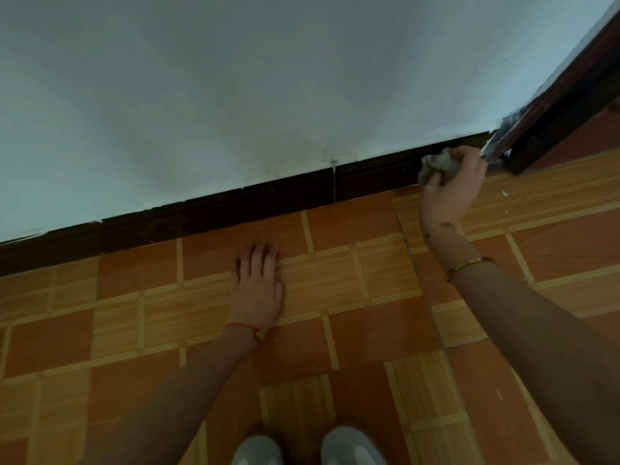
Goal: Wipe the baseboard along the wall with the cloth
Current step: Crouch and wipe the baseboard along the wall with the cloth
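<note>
Gripping one cloth, right hand meets baseboard.

My arms are bare, unsleeved. Left hand: red string bracelet at its wrist. Right hand: thin chain, then gold bangle behind it. Grey shoes nearest me.

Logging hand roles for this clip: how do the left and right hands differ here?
The left hand lies flat on the floor tiles, holding nothing; the right hand grips a crumpled grey cloth against the dark baseboard. Left wrist wears a red string, right wears gold bracelets.
</note>
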